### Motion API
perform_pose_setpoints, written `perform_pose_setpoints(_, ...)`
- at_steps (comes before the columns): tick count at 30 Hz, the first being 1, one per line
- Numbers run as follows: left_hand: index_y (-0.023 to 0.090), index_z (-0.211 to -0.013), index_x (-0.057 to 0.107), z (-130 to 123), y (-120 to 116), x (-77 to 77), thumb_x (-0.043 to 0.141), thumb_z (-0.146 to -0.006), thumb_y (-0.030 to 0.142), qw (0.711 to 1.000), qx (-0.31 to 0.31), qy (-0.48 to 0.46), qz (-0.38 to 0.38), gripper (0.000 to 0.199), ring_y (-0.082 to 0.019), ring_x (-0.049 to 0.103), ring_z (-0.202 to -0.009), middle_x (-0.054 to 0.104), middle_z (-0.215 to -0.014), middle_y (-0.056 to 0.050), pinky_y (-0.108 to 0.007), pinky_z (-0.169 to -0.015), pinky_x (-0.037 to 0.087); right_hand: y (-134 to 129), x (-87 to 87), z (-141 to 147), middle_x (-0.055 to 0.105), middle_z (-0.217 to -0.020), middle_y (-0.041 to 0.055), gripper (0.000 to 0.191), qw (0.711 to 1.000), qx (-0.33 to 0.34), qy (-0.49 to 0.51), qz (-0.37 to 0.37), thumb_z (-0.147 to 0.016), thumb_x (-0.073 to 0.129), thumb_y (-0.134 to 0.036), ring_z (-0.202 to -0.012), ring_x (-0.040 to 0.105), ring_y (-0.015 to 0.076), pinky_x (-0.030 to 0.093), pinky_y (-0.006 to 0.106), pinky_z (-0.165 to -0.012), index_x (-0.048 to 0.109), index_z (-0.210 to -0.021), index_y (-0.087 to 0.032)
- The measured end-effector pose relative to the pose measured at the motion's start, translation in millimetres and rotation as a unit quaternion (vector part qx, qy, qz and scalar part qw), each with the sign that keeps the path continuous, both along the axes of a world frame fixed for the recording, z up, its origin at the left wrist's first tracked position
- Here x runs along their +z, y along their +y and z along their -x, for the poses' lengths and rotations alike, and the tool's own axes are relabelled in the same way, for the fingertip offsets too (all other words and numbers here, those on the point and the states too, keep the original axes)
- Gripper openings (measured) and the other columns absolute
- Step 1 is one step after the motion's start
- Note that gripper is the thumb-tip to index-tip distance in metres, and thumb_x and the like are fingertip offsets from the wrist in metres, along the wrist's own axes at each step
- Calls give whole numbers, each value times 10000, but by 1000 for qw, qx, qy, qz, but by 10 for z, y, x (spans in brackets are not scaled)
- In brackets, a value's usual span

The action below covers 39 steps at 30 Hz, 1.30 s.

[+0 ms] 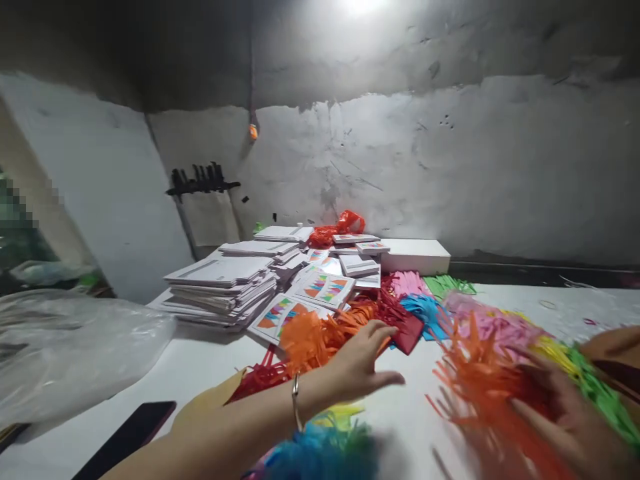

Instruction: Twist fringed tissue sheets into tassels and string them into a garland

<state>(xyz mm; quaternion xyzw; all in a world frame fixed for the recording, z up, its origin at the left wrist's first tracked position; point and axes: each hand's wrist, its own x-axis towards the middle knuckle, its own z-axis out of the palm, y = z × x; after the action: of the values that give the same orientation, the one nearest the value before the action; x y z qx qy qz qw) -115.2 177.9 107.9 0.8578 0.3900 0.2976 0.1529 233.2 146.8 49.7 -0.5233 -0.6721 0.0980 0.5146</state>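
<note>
My left hand (367,360), with a metal bracelet at the wrist, reaches over the white table with its fingers apart and nothing in them. Just behind it lies a pile of orange paper tassels (310,340), with dark red tassels (400,320) next to it. My right hand (565,420), smeared by motion, is closed around a bunch of orange tassels (480,367) whose cut strips fan out to the left. Below my left forearm is a blue and green tassel bunch (325,453), partly cut off by the frame's bottom edge.
Stacks of white flat packs (220,280) and printed cards (325,287) stand at the back. Pink tassels (490,323), blue tassels (425,313) and a white box (415,257) are nearby. At left lie clear plastic (90,353) and a dark flat phone-like object (130,437).
</note>
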Motion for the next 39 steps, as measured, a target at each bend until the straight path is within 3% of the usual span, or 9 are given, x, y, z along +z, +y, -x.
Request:
perform_pose_setpoints(3,182,-1503,323,-515,-442,80,826,-727,459,989,-122,38,-78,966,-347,431,-1354,449,-1489,-197,-515,-1125,373,-408,201,363,731,-1139,70,468,977,120,-170,-43,-894,601,-274,-945,747,199,612,254,-781,475,-1345,-281)
perform_pose_setpoints(7,136,-1493,266,-966,-751,98,687,-795,201,987,-115,76,-86,817,-321,619,-1060,675,-1206,-165,-584,-1020,421,-753,332,555,705,-1166,86,448,975,122,-175,-68,-897,475,-126,-1018,720,190,599,275,-829,443,-1327,-248)
perform_pose_setpoints(12,181,-1139,594,-1008,-844,-42,490,-842,65,992,-112,-14,-61,336,-232,632,-873,699,-954,-96,-384,-813,520,-980,191,411,744,-1034,31,289,985,99,-133,42,-883,554,-196,-920,725,194,592,270,-776,613,-1161,-247)
perform_pose_setpoints(15,176,-1129,596,-990,-904,-181,578,-731,55,990,-117,-75,14,416,-219,626,-934,670,-1047,-105,-327,-815,517,-1110,161,322,743,-833,-13,222,983,104,-125,89,-884,507,-134,-754,710,166,562,242,-672,696,-893,-251)
perform_pose_setpoints(19,141,-1244,564,-1125,-952,-393,660,-711,150,979,-66,-87,171,542,-187,635,-823,696,-1000,-75,-282,-745,507,-1225,288,179,744,-884,48,278,972,80,-193,-108,-891,477,-83,-771,697,182,564,279,-677,707,-1008,-187)
perform_pose_setpoints(25,120,-873,679,-1291,-1024,-446,491,-723,107,968,-47,-31,246,241,-176,633,-738,691,-783,-26,-239,-634,478,-1466,543,-340,737,-976,148,280,869,-14,-381,-316,-922,479,-4,-963,680,254,523,458,-949,701,-1075,-80)
perform_pose_setpoints(32,195,-986,701,-736,-1312,-182,546,-713,33,984,-21,168,51,353,-272,610,-994,700,-966,-75,-515,-1036,379,-2126,-264,-371,758,-986,111,362,882,9,-381,-277,-924,389,-4,-1028,680,231,396,438,-1130,713,-1067,-77)
perform_pose_setpoints(36,242,-1318,592,-327,-1697,-281,631,-726,56,942,64,329,-20,622,-402,486,-1321,588,-1380,-162,-689,-1078,305,-2378,-812,-20,768,-935,90,419,914,9,-326,-240,-851,354,40,-986,707,194,417,403,-1123,723,-959,-129)
perform_pose_setpoints(39,271,-1466,448,-427,-2146,-482,713,-737,134,952,5,306,-25,787,-404,398,-1412,471,-1526,-151,-644,-1092,360,-2482,-983,180,774,-931,89,392,927,6,-285,-243,-851,366,26,-992,714,198,423,396,-1115,712,-920,-144)
